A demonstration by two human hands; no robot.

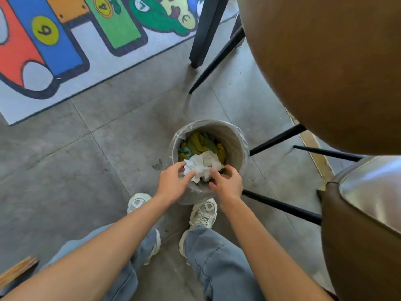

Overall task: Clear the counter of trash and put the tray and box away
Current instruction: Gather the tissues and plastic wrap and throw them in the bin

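Note:
A round grey trash bin with a clear liner stands on the floor in front of my feet. Inside it lie yellow and teal scraps. A wad of crumpled white paper sits at the bin's near rim. My left hand touches the wad's left side with spread fingers. On the wad's right side, my right hand has its fingers curled and apart. Neither hand clearly grips the paper. The tray, the box and the counter are out of view.
A brown round stool seat with black legs looms at the upper right. A second brown chair stands at the right edge. A colourful number rug lies at the upper left. Grey floor tiles surround the bin.

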